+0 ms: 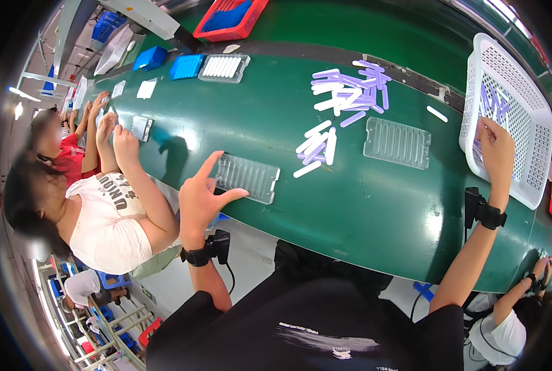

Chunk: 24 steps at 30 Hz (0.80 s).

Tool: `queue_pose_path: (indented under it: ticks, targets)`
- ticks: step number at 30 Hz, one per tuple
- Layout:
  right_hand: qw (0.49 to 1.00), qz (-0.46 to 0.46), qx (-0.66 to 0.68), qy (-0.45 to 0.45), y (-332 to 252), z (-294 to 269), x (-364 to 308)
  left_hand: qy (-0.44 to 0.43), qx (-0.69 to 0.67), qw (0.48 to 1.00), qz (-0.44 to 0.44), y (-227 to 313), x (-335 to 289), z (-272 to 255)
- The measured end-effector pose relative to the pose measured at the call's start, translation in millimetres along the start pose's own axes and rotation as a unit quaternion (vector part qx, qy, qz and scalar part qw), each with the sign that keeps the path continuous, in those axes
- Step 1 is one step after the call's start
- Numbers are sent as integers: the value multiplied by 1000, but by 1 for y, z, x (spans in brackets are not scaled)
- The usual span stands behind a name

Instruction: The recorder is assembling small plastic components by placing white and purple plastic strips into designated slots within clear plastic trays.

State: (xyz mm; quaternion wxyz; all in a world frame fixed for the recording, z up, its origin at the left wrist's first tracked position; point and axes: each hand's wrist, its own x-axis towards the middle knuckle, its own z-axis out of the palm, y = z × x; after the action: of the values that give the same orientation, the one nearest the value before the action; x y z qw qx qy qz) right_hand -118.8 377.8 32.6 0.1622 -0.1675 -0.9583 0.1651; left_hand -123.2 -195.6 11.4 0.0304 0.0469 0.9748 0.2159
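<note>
My left hand (pixel 202 196) spans one end of a clear plastic tray (pixel 251 178) with ridged slots, the index finger at its far left corner and the thumb along its near edge. No sticks show in that tray. At the right, my right hand (pixel 498 151) reaches over the near rim of a white perforated basket (pixel 468 105), its fingers pinched together; what they hold is hidden. Purple and white sticks (pixel 499 102) lie in the basket. A second clear slotted tray (pixel 397 143) sits on the green work surface between my hands.
A loose pile of purple and white sticks (pixel 356 89) lies ahead, with a smaller pile (pixel 316 147) nearer. One white stick (pixel 437 114) lies apart. A filled tray (pixel 224 68), blue boxes (pixel 187 66) and a red basket (pixel 205 28) stand farther off. Co-workers (pixel 112 216) sit at both sides.
</note>
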Motion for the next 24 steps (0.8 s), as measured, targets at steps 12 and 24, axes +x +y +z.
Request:
queue_pose_path:
  ticks: [12, 24]
  targets:
    - [997, -27, -39, 59, -8, 3, -3, -47, -31, 986, 156, 137, -26, 73]
    - [994, -10, -8, 105, -28, -16, -1, -86, -12, 983, 164, 220, 8, 93]
